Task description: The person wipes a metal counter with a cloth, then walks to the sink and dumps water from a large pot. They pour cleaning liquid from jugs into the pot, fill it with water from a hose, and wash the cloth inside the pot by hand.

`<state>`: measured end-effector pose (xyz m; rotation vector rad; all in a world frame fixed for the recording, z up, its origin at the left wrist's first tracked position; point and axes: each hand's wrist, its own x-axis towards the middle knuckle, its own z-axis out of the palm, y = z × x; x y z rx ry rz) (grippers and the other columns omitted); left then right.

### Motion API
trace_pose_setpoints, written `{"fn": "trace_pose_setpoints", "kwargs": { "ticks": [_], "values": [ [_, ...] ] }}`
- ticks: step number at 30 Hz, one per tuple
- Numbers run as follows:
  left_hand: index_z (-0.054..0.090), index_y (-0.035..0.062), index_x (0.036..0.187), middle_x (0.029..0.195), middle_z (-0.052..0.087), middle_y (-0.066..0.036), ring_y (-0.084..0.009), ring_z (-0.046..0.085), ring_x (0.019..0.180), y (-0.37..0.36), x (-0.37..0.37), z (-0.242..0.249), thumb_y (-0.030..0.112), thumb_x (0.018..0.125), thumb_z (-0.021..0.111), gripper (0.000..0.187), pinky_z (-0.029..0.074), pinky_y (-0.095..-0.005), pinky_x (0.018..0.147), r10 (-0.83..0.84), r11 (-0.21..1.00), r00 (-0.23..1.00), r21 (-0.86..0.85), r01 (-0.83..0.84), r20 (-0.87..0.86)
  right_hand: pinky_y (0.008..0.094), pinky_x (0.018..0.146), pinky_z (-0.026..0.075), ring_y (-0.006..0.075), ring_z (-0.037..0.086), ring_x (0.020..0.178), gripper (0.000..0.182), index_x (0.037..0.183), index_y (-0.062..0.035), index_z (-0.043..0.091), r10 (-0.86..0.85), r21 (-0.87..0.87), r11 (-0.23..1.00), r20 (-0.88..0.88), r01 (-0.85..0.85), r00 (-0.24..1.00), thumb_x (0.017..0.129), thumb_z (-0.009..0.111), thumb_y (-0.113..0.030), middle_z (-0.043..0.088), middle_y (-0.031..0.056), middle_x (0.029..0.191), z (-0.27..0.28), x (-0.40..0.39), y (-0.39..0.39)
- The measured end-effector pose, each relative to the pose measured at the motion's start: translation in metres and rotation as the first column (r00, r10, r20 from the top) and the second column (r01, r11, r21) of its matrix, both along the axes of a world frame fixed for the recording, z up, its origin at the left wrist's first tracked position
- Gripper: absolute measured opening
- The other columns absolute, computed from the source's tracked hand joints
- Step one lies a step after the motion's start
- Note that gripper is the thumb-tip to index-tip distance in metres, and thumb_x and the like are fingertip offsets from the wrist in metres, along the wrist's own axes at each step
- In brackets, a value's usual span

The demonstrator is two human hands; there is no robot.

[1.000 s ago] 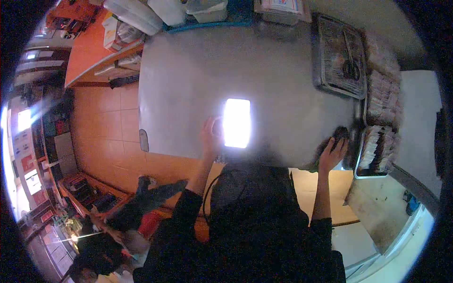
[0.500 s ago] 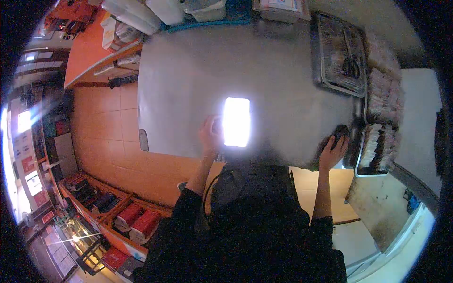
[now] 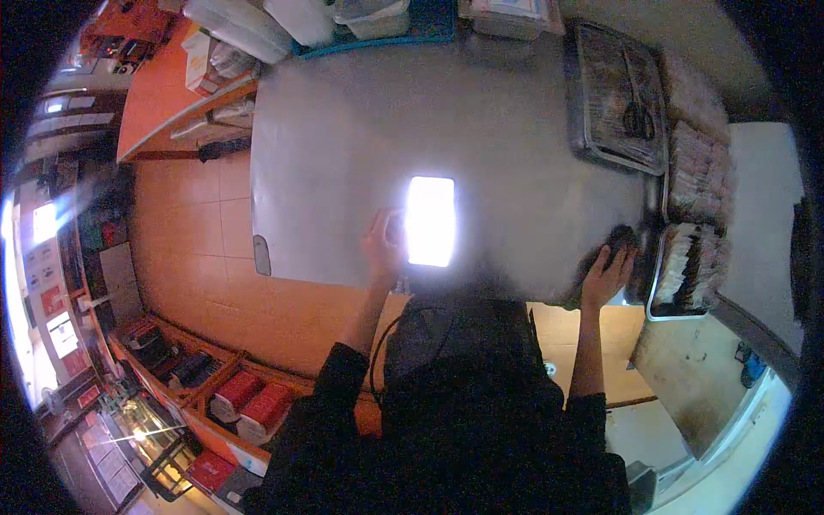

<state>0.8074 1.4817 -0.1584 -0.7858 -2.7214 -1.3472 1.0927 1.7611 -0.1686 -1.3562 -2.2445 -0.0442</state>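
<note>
A glowing phone-like screen [image 3: 431, 221], too bright to read, is over the near middle of the grey metal table [image 3: 343, 129]. Against its left edge is my left hand [image 3: 383, 242], fingers curled round the side of it. Farther right, my right hand [image 3: 611, 273] rests at the table's near right part, its fingers on a dark object [image 3: 622, 239] that I cannot make out. Just beyond that hand lies a metal tray [image 3: 684, 270] with wrapped white and dark items.
A covered metal tray [image 3: 620, 99] with dark-handled scissors or tongs on it is at the back right, beside stacked wrapped packs [image 3: 699, 172]. Plastic tubs [image 3: 371, 19] line the back edge. An orange counter [image 3: 163, 94] stands left; red containers [image 3: 251, 405] sit in a lower left drawer.
Both hands and the bright screen stay almost where they were. A small pale round thing now shows on the floor below the table, left of my right forearm.
</note>
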Motion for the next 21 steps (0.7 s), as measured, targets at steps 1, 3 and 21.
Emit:
{"fn": "trace_pose_setpoints", "kwargs": {
  "ticks": [1, 3, 21],
  "values": [
    [0.06, 0.0069, 0.087, 0.076, 0.058, -0.008, -0.0208, 0.055, 0.063, 0.0006, -0.0006, 0.0005, 0.006, 0.065, 0.058, 0.023, 0.045, -0.0314, 0.059, 0.0, 1.0, 1.0, 0.0, 0.0, -0.001, 0.0461, 0.099, 0.03, 0.038, 0.039, 0.118, 0.042, 0.112, 0.005, 0.052, 0.0, 0.0, 1.0, -0.001, 0.0, 1.0, 0.086, 0.053, -0.028, 0.042, 0.0246, 0.125, 0.0, 0.0, 0.0002],
    [0.059, 0.0068, 0.087, 0.075, 0.058, -0.008, -0.0202, 0.055, 0.063, 0.0018, -0.0017, 0.0018, 0.006, 0.065, 0.057, 0.022, 0.044, -0.0307, 0.059, -0.022, 1.0, 0.997, 0.021, 0.024, -0.075, 0.0463, 0.098, 0.03, 0.0386, 0.039, 0.117, 0.042, 0.112, 0.0051, 0.052, -0.01, -0.011, 1.0, 0.011, 0.01, 1.0, 0.085, 0.053, -0.028, 0.042, 0.0249, 0.125, 0.0, 0.0001, 0.0005],
    [0.061, 0.0087, 0.088, 0.071, 0.056, -0.004, -0.0131, 0.052, 0.057, -0.0036, 0.0005, -0.0036, 0.006, 0.068, 0.057, 0.021, 0.041, -0.0256, 0.052, 0.005, 1.0, 0.999, -0.007, -0.004, 0.045, 0.0464, 0.1, 0.027, 0.038, 0.036, 0.12, 0.048, 0.115, 0.0054, 0.05, -0.056, -0.109, 0.992, 0.047, 0.061, 0.997, 0.087, 0.05, -0.033, 0.038, 0.024, 0.129, 0.0055, -0.0032, -0.0009]
  ]
}}
